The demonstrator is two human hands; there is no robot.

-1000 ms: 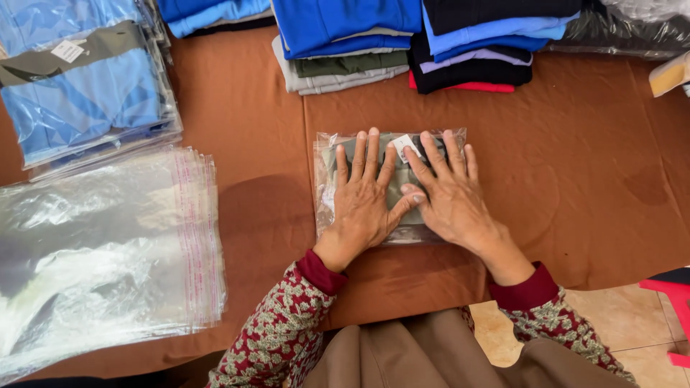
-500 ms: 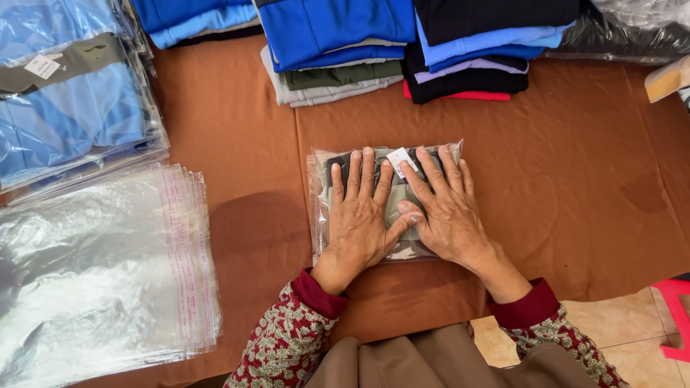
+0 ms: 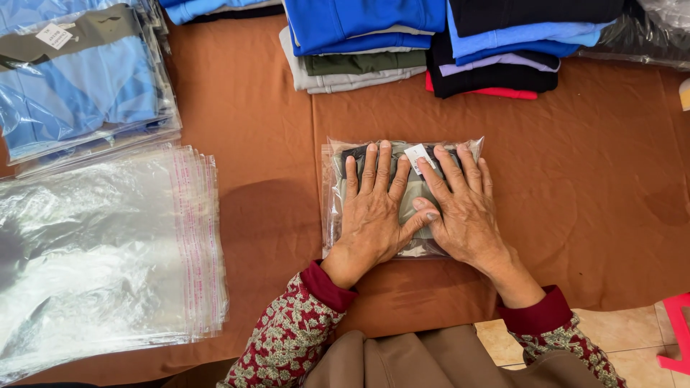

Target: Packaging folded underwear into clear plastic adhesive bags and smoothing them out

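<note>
A folded grey-green garment in a clear plastic bag (image 3: pixel 335 188) lies on the brown cloth-covered table (image 3: pixel 575 187), near its front edge. A small white tag (image 3: pixel 418 158) shows through the bag near its top. My left hand (image 3: pixel 374 212) lies flat on the bag's left half, fingers spread. Beside it, my right hand (image 3: pixel 463 208) presses flat on the right half, fingers spread too. Both palms face down and the thumbs touch in the middle. Neither hand grips anything.
A stack of empty clear bags (image 3: pixel 108 244) lies at the left. Bagged blue garments (image 3: pixel 79 86) are piled at the back left. Folded blue, grey, black and red clothes (image 3: pixel 424 43) are stacked along the back. A pink object (image 3: pixel 675 330) stands on the tiled floor at the right.
The view has shifted a little, so the bag and hands sit slightly lower and more central. Both hands stay pressed flat on the bagged garment.
</note>
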